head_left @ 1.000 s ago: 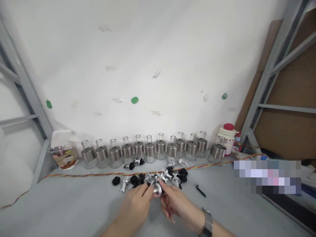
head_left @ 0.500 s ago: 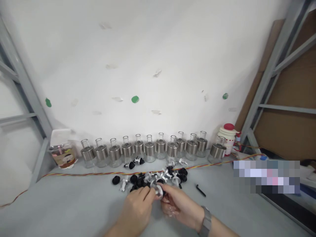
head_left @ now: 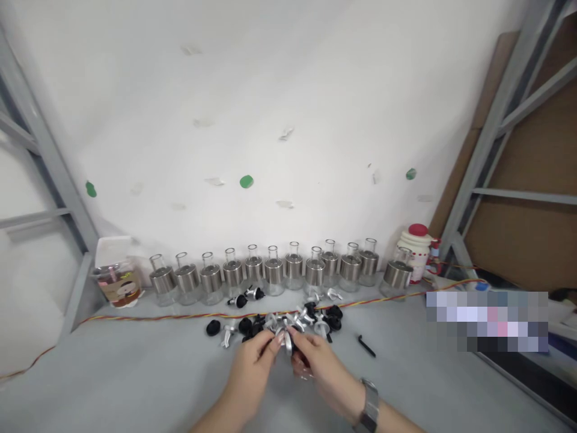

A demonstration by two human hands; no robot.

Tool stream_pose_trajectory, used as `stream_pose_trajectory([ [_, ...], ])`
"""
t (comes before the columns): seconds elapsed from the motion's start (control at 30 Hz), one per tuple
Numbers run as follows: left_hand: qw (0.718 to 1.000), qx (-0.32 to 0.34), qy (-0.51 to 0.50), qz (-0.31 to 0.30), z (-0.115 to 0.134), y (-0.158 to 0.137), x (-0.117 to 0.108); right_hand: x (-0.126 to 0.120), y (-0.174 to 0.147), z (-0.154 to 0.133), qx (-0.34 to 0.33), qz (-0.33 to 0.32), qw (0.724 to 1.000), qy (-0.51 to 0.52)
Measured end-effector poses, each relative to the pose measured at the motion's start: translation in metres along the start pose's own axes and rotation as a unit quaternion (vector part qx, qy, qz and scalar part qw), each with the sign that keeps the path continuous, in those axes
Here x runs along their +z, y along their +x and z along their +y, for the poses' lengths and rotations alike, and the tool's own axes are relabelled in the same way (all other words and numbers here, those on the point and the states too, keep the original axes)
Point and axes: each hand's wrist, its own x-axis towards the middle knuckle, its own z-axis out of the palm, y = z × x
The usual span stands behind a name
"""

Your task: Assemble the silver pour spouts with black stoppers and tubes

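My left hand [head_left: 253,367] and my right hand [head_left: 321,364] meet at the middle front of the table. Between their fingertips is a bottle pourer [head_left: 288,343] with a round silver collar and a black part on its right side. The left fingers pinch its silver side; the right thumb and fingers close round the black side. Part of the pourer is hidden by the fingers. Just beyond the hands lies a pile of silver pourer tops [head_left: 321,328] and black stoppers [head_left: 334,312], with a single black stopper [head_left: 213,328] at its left.
Several glass bottles with steel bands [head_left: 273,272] line the wall. A twisted red-yellow wire [head_left: 180,316] crosses the table in front of them. A black hooked rod [head_left: 366,346] lies right of the pile. A plastic cup [head_left: 119,288] and red-lidded jar [head_left: 412,255] stand at the ends.
The silver collar has turned from facing me more fully to nearly edge-on. Both hands have shifted slightly, the left fingers rising higher around the pourer.
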Motion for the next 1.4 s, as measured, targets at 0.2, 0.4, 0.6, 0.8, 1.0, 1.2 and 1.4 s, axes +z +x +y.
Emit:
stream_pose_trajectory([
  [0.2,0.969,-0.142,-0.176,-0.098,0.003,0.011,-0.008,-0.003,-0.016,-0.011,-0.211,0.033,0.939,-0.271],
  [0.4,0.947,-0.195,-0.202,-0.158,0.005,0.012,-0.012,-0.010,-0.030,-0.025,-0.342,-0.010,0.835,-0.432],
  [0.6,0.993,-0.054,-0.097,-0.041,0.009,0.005,-0.007,-0.006,-0.024,-0.018,-0.235,0.017,0.950,-0.204],
  [0.8,0.913,0.151,0.325,0.195,-0.014,0.023,-0.045,-0.022,-0.005,-0.027,-0.141,0.094,0.985,0.018],
  [1.0,0.893,0.148,0.378,0.193,-0.039,0.050,-0.065,-0.043,0.009,-0.029,-0.164,0.172,0.969,-0.069],
  [1.2,0.876,0.120,0.411,0.221,-0.053,0.060,-0.071,-0.041,0.015,-0.019,-0.150,0.172,0.973,-0.045],
  [1.4,0.882,0.121,0.426,0.161,-0.056,0.060,-0.069,-0.038,0.013,-0.007,-0.168,0.156,0.972,-0.054],
])
